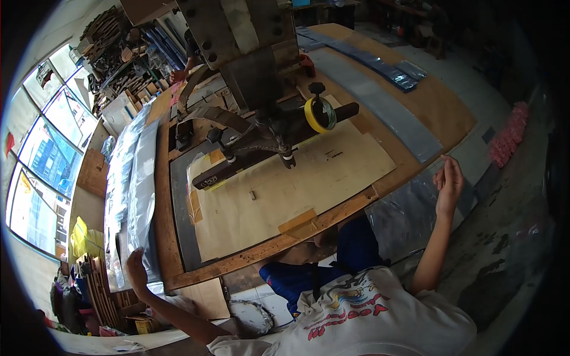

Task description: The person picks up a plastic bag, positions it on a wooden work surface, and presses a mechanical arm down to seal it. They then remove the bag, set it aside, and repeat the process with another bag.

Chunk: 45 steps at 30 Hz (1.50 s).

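My left hand (136, 268) is at the lower left, over the near end of the long plastic sheets (141, 196); its fingers are bent, and whether they grip a sheet is too small to tell. On the right, my right hand (449, 181) is raised near the table's right corner, fingers partly curled and apart, holding nothing. Between them a machine with a dark metal bar (237, 169) stands over a pale board (297, 196). A yellow tape roll (319, 115) hangs on the bar's right part. A small peg-like piece (252, 195) lies on the board.
Grey plastic strips (380, 104) lie across the table's far right. Clear plastic (404, 216) hangs by the near right edge. Another person's hand (177, 76) shows behind the machine. A pink bundle (509, 135) is at right; wood pieces (98, 291) stand at lower left.
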Each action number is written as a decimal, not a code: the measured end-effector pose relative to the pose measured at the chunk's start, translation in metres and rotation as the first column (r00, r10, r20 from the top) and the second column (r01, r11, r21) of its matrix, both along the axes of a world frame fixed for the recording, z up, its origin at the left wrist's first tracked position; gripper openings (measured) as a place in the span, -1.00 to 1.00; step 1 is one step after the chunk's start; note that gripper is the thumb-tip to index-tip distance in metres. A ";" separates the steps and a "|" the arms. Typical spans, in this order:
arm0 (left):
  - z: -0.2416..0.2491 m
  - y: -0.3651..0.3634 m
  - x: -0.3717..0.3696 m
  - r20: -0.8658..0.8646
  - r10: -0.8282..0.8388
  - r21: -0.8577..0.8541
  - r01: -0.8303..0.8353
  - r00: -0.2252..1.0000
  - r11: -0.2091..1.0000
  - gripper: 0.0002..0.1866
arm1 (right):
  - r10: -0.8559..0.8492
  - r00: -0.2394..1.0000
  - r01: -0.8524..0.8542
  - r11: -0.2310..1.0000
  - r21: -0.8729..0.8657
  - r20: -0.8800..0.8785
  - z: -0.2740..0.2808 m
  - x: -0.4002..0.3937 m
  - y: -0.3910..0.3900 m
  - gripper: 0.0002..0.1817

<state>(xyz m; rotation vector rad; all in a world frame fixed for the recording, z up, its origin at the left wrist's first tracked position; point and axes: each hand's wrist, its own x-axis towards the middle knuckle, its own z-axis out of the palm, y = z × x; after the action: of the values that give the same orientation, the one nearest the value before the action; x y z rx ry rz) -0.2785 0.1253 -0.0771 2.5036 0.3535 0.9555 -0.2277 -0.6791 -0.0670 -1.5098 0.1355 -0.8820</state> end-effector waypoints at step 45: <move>-0.078 -0.327 -0.086 0.343 -0.371 -0.936 0.280 0.863 -0.215 -0.12 | 0.683 -0.501 -0.838 -0.536 0.102 -0.531 -0.007 0.012 0.205 -0.50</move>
<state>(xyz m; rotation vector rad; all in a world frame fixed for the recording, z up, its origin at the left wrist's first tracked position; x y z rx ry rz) -0.3643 -0.2014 -0.1553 0.9352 0.2185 0.0782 -0.2160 -0.4744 -0.0742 -1.3694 -1.2485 1.1645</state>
